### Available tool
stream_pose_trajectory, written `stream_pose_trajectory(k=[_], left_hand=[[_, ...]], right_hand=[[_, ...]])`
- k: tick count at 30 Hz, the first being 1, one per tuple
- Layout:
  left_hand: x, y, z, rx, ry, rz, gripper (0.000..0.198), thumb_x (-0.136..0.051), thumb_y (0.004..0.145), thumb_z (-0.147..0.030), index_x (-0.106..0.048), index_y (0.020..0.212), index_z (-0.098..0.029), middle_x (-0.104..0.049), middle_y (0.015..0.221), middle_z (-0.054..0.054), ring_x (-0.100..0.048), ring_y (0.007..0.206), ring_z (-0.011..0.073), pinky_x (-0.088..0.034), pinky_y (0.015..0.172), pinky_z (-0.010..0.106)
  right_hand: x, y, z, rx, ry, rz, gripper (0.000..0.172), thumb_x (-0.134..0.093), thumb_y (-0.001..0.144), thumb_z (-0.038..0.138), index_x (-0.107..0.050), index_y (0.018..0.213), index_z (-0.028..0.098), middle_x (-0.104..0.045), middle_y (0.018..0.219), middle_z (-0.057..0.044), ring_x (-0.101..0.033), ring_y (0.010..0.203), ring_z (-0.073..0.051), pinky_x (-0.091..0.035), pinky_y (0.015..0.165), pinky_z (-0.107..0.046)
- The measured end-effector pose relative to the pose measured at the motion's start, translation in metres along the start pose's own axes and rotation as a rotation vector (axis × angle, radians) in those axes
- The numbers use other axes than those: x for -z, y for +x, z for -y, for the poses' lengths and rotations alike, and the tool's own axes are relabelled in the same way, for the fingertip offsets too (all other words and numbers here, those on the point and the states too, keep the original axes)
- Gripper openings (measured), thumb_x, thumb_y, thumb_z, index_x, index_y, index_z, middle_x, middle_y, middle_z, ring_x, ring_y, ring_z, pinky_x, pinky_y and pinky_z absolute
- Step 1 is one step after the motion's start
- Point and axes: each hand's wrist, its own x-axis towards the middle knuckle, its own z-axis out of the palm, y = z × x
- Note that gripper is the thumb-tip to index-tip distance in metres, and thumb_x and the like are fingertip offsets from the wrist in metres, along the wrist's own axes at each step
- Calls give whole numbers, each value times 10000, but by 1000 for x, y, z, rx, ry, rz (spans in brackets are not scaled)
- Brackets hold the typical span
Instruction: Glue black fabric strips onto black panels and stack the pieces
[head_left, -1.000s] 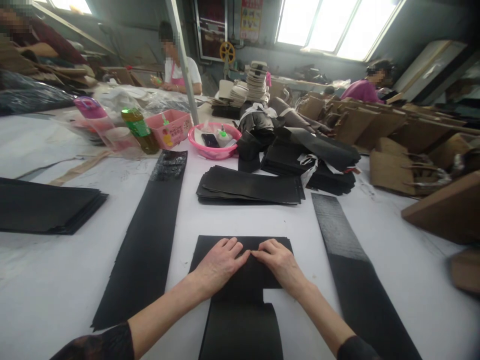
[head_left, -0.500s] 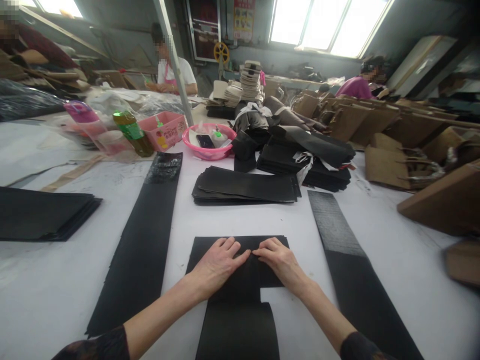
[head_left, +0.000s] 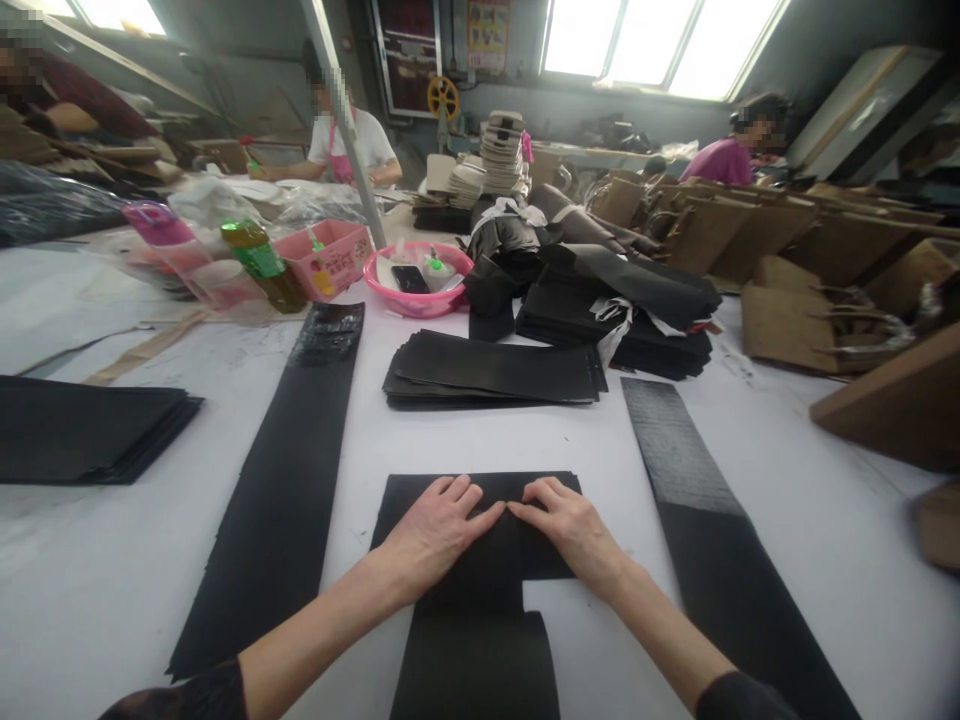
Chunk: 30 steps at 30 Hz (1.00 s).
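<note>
A long black strip point(head_left: 476, 660) of sheet material runs toward me, its far end lying over a wider black piece point(head_left: 549, 552) set crosswise on the table. My left hand point(head_left: 439, 525) rests on the left of the overlap, fingers bent and thumb reaching to the middle. From the other side my right hand point(head_left: 570, 522) meets it, with thumb and fingers drawn together at the strip's far edge. The thumb tips nearly touch. Both hands appear closed on the strip's edge, though the fingertips partly hide the grip.
Long black strips flank my arms, one stack on the left point(head_left: 277, 500) and another on the right point(head_left: 720, 560). Beyond lie stacked black pieces point(head_left: 495, 368), a pink basin point(head_left: 379, 285) with a phone, a green-labelled bottle point(head_left: 262, 262) and brown paper bags point(head_left: 787, 315). Other people work behind.
My right hand has shifted very slightly right, its fingers a little more bent. My left hand stays nearly in place. The view has moved slightly.
</note>
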Motion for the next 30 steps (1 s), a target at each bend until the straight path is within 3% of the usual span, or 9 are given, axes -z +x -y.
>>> stream_pose_trajectory(k=[5,9,15,19,24,30], left_hand=[[0,2,-3,-2,3,-14,487,-495,886,-133,-396,1351,-237,-529,1121,99,-471,1135,288,-406,929,422],[0,1,-4,8,-3,-39,469,-491,891,-131,-406,1339,-242,-539,1115,104,-479,1123,281,-408,906,417],[7,-2,-2,10,-21,-33,492,-530,885,-149,-402,1344,-271,-536,1065,88,-506,1059,271,-432,858,400],[10,-3,-3,19,-80,-67,440,-509,896,-130,-438,1311,-257,-541,1024,85,-518,1028,270,-458,834,404],[3,-10,8,90,-323,-172,200,-433,942,-126,-579,1072,-166,-579,962,71,-567,939,205,-500,829,356],[-7,-31,39,97,-491,-241,208,-419,977,-196,-602,1076,-200,-617,1099,28,-596,1028,122,-506,878,233]], right_hand=[[-2,-3,4,-12,-56,12,300,-545,910,122,-602,1176,248,-567,1066,-71,-545,1019,-212,-512,836,-353],[-8,-7,8,-34,-57,-28,359,-560,890,97,-593,1204,269,-576,1089,-71,-540,1058,-221,-483,927,-408],[-4,-8,-4,-253,285,-186,268,-504,936,188,-637,1143,296,-658,989,-19,-631,936,-180,-547,835,-346],[-6,3,10,-313,305,-275,274,-461,956,201,-582,1200,235,-646,1037,-50,-632,951,-188,-538,852,-349],[-26,22,44,-184,242,-157,325,-586,884,147,-579,1185,272,-630,1077,-25,-589,988,-195,-520,851,-335],[-33,28,43,-117,131,-77,298,-576,907,171,-588,1180,289,-623,1049,-32,-562,899,-206,-489,783,-356]])
